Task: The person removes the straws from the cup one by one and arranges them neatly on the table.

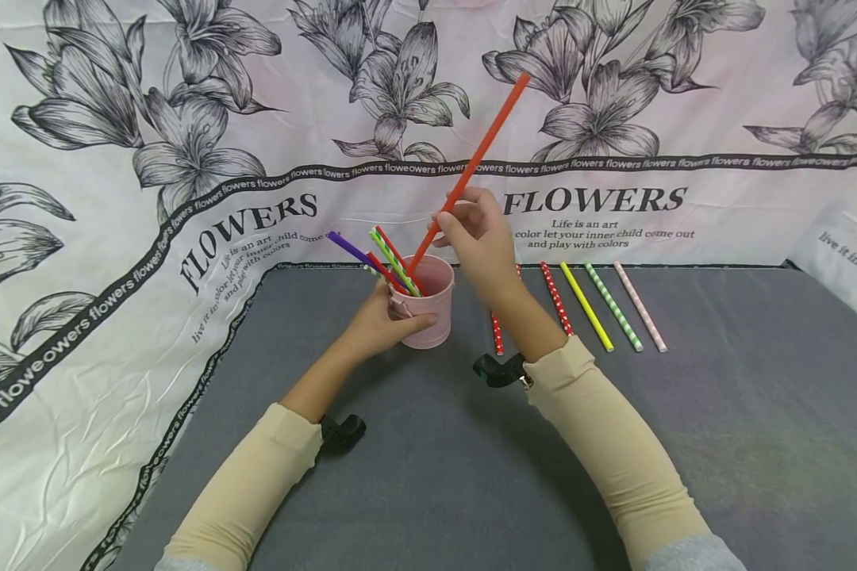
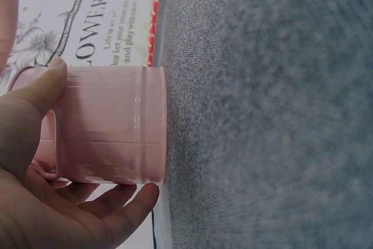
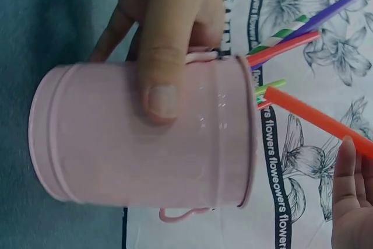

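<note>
Around the side of a small pink bucket [image 1: 428,323], which stands on the grey cloth, my left hand [image 1: 371,321] is curled, its thumb lying across the wall in the left wrist view. Several straws lean in the bucket, among them a purple straw [image 1: 348,247] and a green-and-white striped straw [image 3: 282,36]. My right hand [image 1: 482,246] pinches a long orange straw [image 1: 493,131] between thumb and fingers. The straw slants up to the right. In the right wrist view, its lower tip sits just beyond the bucket's rim, apart from it.
Right of the bucket lie two red straws with white dots [image 1: 555,297], a yellow straw [image 1: 587,308], a green-and-white striped straw [image 1: 614,308] and a pink straw [image 1: 640,308]. A white flower-printed cloth [image 1: 414,190] rises behind and at the left.
</note>
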Motion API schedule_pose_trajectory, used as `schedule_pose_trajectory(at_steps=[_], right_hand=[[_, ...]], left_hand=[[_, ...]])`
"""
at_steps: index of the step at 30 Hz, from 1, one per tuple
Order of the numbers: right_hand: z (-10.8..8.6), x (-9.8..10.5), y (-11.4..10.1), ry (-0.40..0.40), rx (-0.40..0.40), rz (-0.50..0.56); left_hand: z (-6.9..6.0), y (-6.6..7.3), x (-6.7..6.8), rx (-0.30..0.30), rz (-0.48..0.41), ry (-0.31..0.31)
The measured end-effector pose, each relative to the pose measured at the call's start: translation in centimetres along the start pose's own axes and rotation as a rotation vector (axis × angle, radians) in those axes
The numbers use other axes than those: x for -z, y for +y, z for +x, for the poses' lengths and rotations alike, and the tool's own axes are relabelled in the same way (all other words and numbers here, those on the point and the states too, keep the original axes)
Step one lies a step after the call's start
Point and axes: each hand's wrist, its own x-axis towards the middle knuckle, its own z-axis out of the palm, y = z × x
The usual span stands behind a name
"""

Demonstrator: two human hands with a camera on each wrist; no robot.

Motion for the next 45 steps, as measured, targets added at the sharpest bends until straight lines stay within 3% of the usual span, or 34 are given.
schedule_pose_trajectory(at_steps=[3,7,12,22,27,38,45], right_hand=[[0.0,0.4,-0.1,0.05,-0.048,0.087],[-0.1,1.0,0.0,0.067,-0.13,0.115],[-0.7,1.6,-0.1,0.008,-0.188,0.006],[-1.8,3.5,-1.5,-0.194,-0.232,-0.258],[-2.6,4.7,-2.0,-0.285,-0.306,-0.311],[-4.2,8.5,-1.9,-0.291,-0.42,-0.373],[-5.0,10.4,-1.4,-0.285,-0.429,-0.447]], left_hand=[[0.0,0.0,0.0,-0.008,0.005,-0.002],[0.1,-0.1,-0.1,-0.032,0.009,-0.003],[0.1,-0.1,-0.2,-0.051,0.013,0.001],[0.1,0.1,-0.2,-0.045,0.009,-0.003],[0.0,0.1,-0.1,-0.036,0.01,-0.002],[0.1,-0.1,-0.1,-0.035,0.021,-0.004],[-0.1,-0.2,-0.1,-0.039,0.005,-0.006]])
